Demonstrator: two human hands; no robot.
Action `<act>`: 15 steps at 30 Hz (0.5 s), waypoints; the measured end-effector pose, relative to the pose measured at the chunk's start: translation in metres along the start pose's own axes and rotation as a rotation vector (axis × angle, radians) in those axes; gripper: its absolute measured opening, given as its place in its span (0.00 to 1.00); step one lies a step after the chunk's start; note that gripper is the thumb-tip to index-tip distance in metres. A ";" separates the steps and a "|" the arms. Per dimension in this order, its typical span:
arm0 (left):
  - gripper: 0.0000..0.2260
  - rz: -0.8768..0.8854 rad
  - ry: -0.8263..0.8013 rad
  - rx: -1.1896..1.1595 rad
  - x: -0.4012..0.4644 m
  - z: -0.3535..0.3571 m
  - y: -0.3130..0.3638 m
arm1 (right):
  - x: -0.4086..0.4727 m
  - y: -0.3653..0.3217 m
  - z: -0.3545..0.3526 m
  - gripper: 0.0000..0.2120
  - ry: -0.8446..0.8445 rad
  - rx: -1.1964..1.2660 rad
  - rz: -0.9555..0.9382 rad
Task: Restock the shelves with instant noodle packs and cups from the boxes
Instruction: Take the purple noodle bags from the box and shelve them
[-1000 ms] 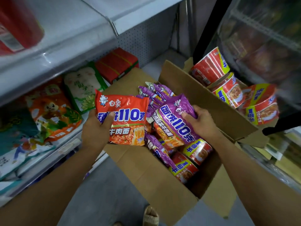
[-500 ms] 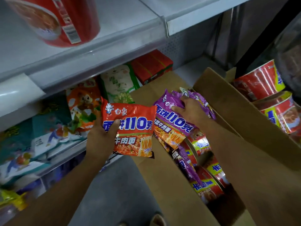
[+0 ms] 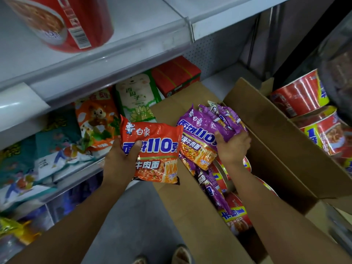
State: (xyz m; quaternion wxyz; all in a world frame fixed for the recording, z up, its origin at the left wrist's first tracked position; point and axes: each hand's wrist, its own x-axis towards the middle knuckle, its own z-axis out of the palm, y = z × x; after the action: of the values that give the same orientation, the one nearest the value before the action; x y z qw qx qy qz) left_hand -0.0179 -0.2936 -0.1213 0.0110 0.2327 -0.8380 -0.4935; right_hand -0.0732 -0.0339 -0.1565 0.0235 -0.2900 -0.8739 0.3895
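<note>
Noodle pack [image 3: 152,151], orange, gripped in left hand [image 3: 119,161]; right hand [image 3: 233,147] grasps purple packs [image 3: 205,130] in box [image 3: 270,138]; best lift bundle flat, avoid spilling.

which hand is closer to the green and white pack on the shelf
Left. The left hand, holding the orange pack, is just below the green and white pack; the right hand is over the box.
</note>
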 end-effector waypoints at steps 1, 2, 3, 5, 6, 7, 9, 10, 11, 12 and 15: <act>0.16 -0.004 0.000 -0.005 0.000 0.000 0.001 | -0.005 0.000 0.002 0.39 -0.042 0.102 0.109; 0.17 -0.003 0.003 -0.007 -0.001 -0.001 0.002 | -0.008 -0.001 0.006 0.36 -0.085 0.203 0.208; 0.18 0.002 0.007 -0.008 -0.001 -0.002 0.002 | -0.011 -0.004 0.010 0.35 -0.112 0.263 0.286; 0.19 0.021 0.014 -0.006 -0.002 -0.003 0.003 | -0.011 -0.008 0.019 0.36 -0.121 0.267 0.357; 0.19 0.025 0.017 -0.006 -0.002 -0.004 0.003 | -0.010 -0.009 0.024 0.37 -0.136 0.252 0.371; 0.19 0.022 0.018 -0.007 -0.003 -0.005 0.002 | -0.007 -0.009 0.027 0.38 -0.154 0.231 0.383; 0.20 0.018 0.025 -0.011 -0.005 -0.007 0.002 | -0.003 -0.007 0.030 0.38 -0.190 0.209 0.403; 0.20 0.019 0.030 -0.010 -0.007 -0.009 0.001 | -0.001 -0.006 0.030 0.38 -0.203 0.211 0.409; 0.20 0.019 0.035 -0.011 -0.009 -0.010 0.001 | 0.000 -0.005 0.028 0.37 -0.206 0.220 0.401; 0.20 0.017 0.038 -0.014 -0.011 -0.012 0.002 | 0.000 -0.004 0.027 0.35 -0.208 0.223 0.386; 0.19 0.006 0.044 -0.021 -0.019 -0.017 0.005 | -0.005 -0.006 0.020 0.31 -0.187 0.194 0.322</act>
State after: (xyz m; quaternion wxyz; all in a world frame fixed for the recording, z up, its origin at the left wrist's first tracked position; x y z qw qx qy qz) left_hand 0.0013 -0.2981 -0.1040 0.0333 0.2406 -0.8329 -0.4972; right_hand -0.0771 -0.0529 -0.1657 -0.0925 -0.3848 -0.7731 0.4957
